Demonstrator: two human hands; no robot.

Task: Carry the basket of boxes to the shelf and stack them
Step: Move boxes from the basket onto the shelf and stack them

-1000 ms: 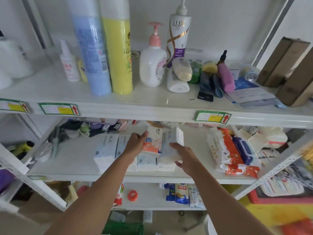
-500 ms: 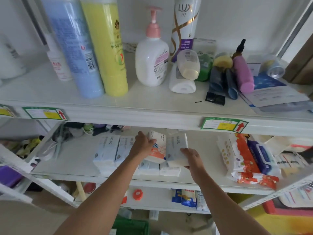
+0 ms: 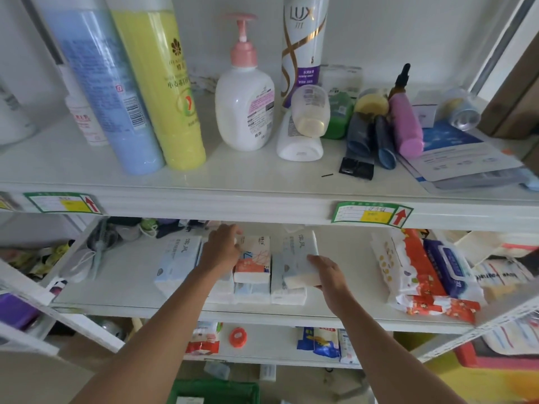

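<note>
On the middle shelf [image 3: 122, 275] lies a row of pale blue and white tissue packs [image 3: 175, 260]. My left hand [image 3: 220, 247] grips the left side of an orange-and-white pack [image 3: 253, 259] lying on top of that row. My right hand [image 3: 331, 277] holds the near end of a pale blue pack [image 3: 302, 252], set tilted on the packs at the row's right end. A green basket [image 3: 214, 390] stands on the floor below, its rim showing at the bottom edge of the view.
The top shelf holds tall blue and yellow bottles [image 3: 157, 91], a pump bottle [image 3: 245, 100], a Lux bottle [image 3: 303, 45] and small tubes. Red and blue wipe packs [image 3: 423, 272] lie on the middle shelf's right. More packs sit on the lowest shelf [image 3: 318, 342].
Both hands have moved deeper into the middle shelf and lowered the two packs onto the row. The view has come closer to the shelving.
</note>
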